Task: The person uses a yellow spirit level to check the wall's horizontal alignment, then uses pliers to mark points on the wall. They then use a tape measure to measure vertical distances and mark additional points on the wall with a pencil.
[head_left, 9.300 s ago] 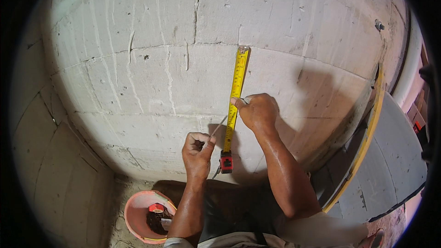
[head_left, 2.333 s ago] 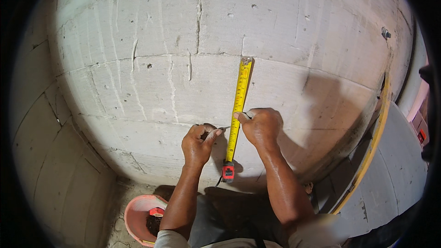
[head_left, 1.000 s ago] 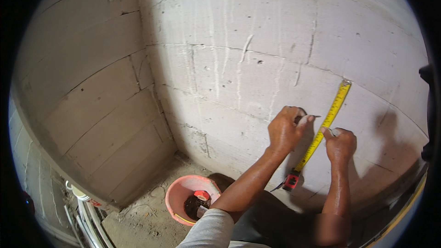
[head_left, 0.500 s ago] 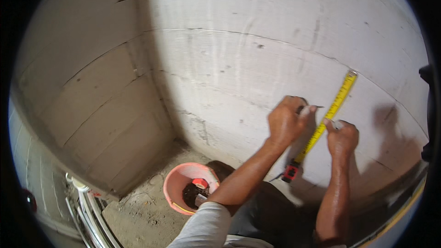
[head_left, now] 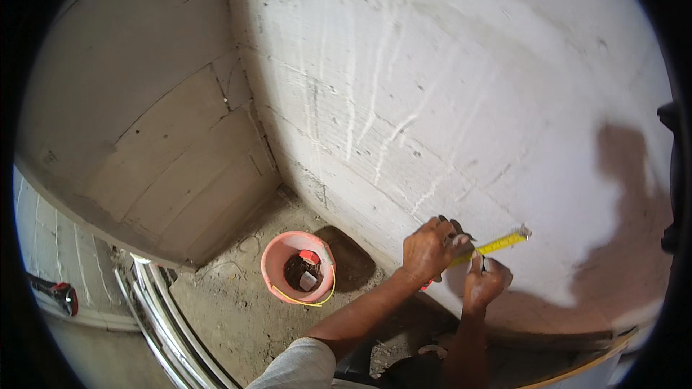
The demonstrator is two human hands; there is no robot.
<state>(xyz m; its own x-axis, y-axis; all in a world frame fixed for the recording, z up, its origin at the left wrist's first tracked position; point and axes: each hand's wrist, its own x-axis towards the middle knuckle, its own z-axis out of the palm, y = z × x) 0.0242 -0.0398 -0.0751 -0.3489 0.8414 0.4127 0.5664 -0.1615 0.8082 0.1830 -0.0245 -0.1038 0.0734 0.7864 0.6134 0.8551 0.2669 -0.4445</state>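
Low against the pale block wall, both my hands are close together around a tape measure. Its yellow blade (head_left: 503, 244) slants up to the right, its metal end hook out past my fingers. My left hand (head_left: 427, 251) is closed around a thin, dark, pointed thing (head_left: 459, 230), too small to name surely, and overlaps the blade's near part. My right hand (head_left: 487, 284) is just below, thumb and fingers pinching the blade's lower edge. Only a bit of the red tape case (head_left: 427, 284) shows, behind my left forearm.
A pink bucket (head_left: 270, 282) with a yellow handle stands on the dusty floor, holding dark material, a red thing and a pale piece. White pipes (head_left: 167, 320) lie at lower left. A red and black tool (head_left: 63, 295) is at the far left. A wall corner rises behind the bucket.
Both hands have come down, bringing the tape measure lower. Its blade has swung from steep to much flatter, with less of it showing. The view has shifted too, showing more floor.
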